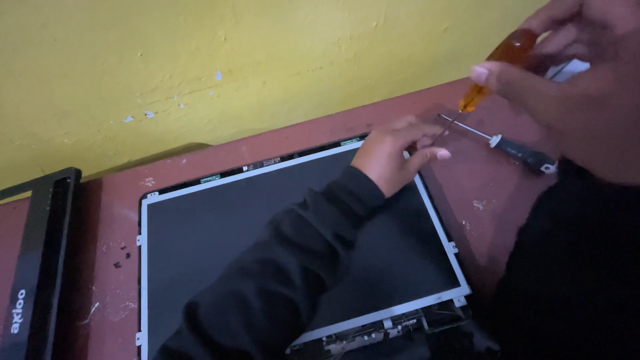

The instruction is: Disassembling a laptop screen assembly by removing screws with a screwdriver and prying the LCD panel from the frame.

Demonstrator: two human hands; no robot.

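Amber-handled screwdriver [497, 63] gripped in right hand [573, 80]; left hand [393, 157] loosely curled on grey panel [220, 227]

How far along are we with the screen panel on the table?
Done: the black bezel lies off to the side and the bare screen panel sits exposed in its metal frame. In hand: the right hand holds an amber-handled screwdriver, tip toward the panel's top right corner, where the left hand rests. Left: the panel still lies on its base; a black-handled screwdriver waits nearby.
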